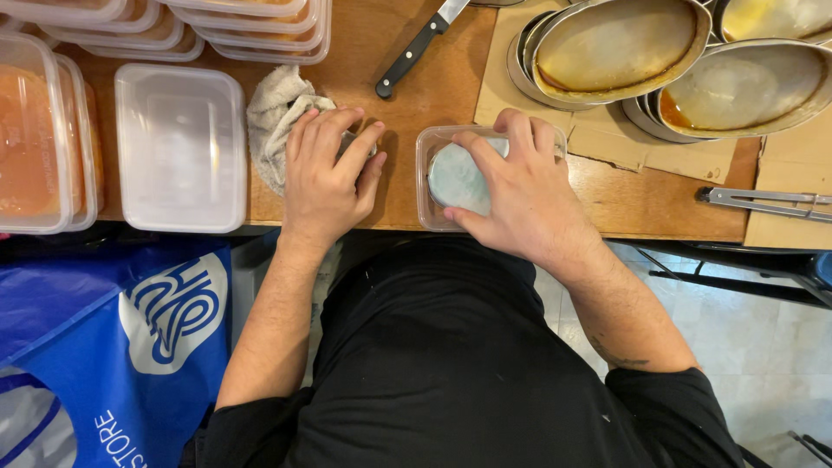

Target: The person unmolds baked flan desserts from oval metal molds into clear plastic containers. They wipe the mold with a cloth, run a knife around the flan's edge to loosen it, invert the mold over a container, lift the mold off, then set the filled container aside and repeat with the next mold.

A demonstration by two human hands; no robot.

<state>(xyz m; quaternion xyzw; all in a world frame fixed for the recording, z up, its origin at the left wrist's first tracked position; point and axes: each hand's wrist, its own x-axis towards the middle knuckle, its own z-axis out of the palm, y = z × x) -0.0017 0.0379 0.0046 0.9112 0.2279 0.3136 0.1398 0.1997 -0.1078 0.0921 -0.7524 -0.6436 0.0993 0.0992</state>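
Note:
My right hand grips a round pale blue-grey object and holds it inside a small clear plastic container at the table's front edge. My left hand lies fingers curled over a small object next to a crumpled grey-white cloth; what is under the palm is mostly hidden. Both forearms reach up from my black-clad body.
An upside-down clear lid and stacked clear containers of orange sauce stand at the left. A black-handled knife lies behind. Oval metal dishes on cardboard fill the back right. Metal tongs lie at the right. A blue bag hangs below left.

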